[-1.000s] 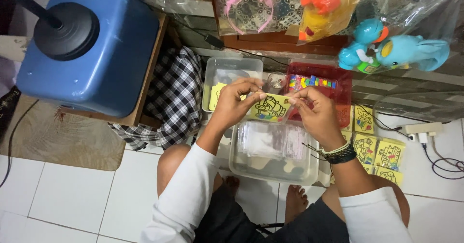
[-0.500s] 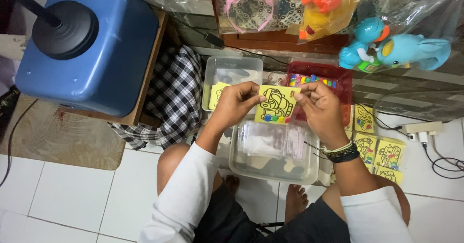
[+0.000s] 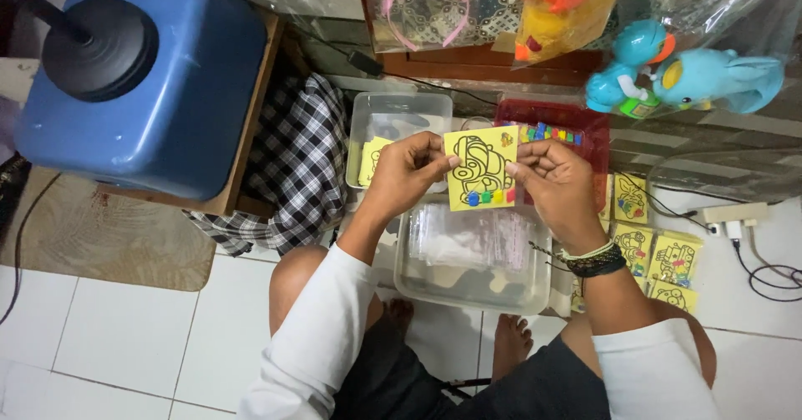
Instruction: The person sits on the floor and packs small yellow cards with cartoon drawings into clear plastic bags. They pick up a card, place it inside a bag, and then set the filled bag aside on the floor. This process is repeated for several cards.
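Centrally, a yellow sand-art card [image 3: 479, 168] with coloured dots along its lower edge was held above the clear plastic tub [image 3: 473, 261] — left hand [image 3: 407, 172] pinching its left edge, right hand [image 3: 555, 178] its right edge. Best kept flat, grips light — corners unbent.

the clear tub [image 3: 473, 286] below the hands stays open from above. the red tray [image 3: 585, 127] and far tub [image 3: 399, 112] crowd the front, card stacks [image 3: 660, 257] the right; the checked cloth [image 3: 292, 169] probably blocks leftward.
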